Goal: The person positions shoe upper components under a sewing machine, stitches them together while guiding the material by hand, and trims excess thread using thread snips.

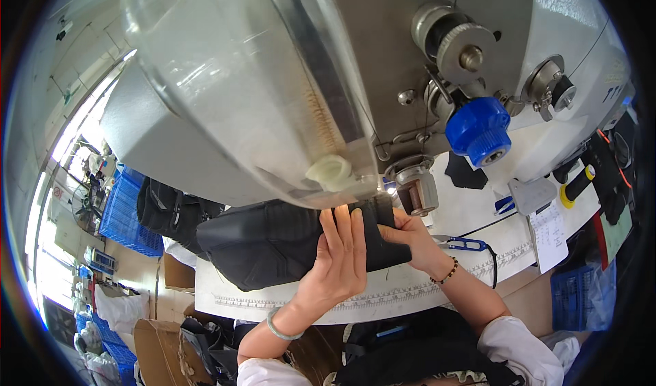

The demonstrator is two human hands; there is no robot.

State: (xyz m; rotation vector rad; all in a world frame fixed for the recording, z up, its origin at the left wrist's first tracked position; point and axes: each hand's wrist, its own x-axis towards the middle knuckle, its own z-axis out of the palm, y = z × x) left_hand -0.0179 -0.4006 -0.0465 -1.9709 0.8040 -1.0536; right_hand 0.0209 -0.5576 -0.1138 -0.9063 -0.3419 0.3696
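Note:
A black padded fabric piece (263, 246) with stitched panels lies on the white sewing table (273, 307), under the head of a sewing machine (389, 37). My left hand (335, 266) rests flat on it, fingers stretched out and pointing away from me, tips close to the clear guard (225, 105). With fingers and thumb, my right hand (415, 246) pinches the right end of the fabric, next to the presser area. The needle area is mostly hidden by the guard and the fabric.
Blue-handled thread snips (465, 244) lie right of my right hand. Farther right are a handwritten paper (548, 235) and a black-and-yellow thread spool (577, 186). Another black sewn item (174, 211) sits at the left, near a blue crate (130, 215). The machine's blue knob (478, 131) juts out overhead.

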